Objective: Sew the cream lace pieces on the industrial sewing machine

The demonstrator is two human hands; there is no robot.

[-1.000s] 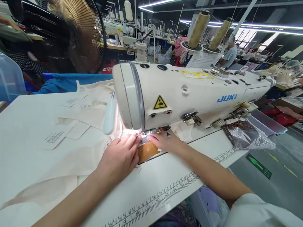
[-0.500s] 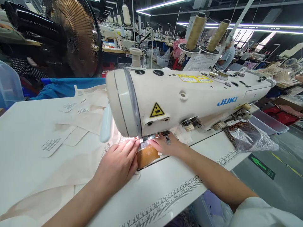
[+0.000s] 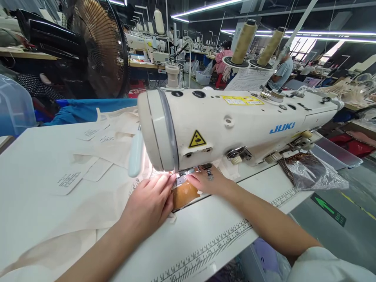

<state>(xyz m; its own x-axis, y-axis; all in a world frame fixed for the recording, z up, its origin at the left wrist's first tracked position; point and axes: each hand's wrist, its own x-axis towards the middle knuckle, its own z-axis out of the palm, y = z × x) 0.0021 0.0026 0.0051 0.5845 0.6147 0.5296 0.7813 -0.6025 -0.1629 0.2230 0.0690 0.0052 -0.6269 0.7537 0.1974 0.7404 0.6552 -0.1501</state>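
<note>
At the needle area of a white JUKI sewing machine (image 3: 223,125), my left hand (image 3: 149,199) lies flat with its fingers stretched towards the needle. Cream fabric (image 3: 96,211) spreads over the table beside and under this hand. Across the needle plate, my right hand (image 3: 210,181) reaches in under the machine head, thumb pointing left. Its other fingers are largely hidden by the head and the presser parts, so its hold is unclear. An orange-brown plate (image 3: 185,194) shows between the two hands. Bright lamp light covers the stitching spot.
Cream pieces with printed text (image 3: 69,180) lie on the left of the white table (image 3: 35,156). A large fan (image 3: 96,47) stands behind, left. Two thread cones (image 3: 243,43) rise behind the machine. A plastic bag with brown material (image 3: 308,170) sits at right. A printed ruler (image 3: 205,254) runs along the front edge.
The whole view has shifted slightly, so the machine and table appear a little further right and lower. Both hands keep nearly the same place at the needle area.
</note>
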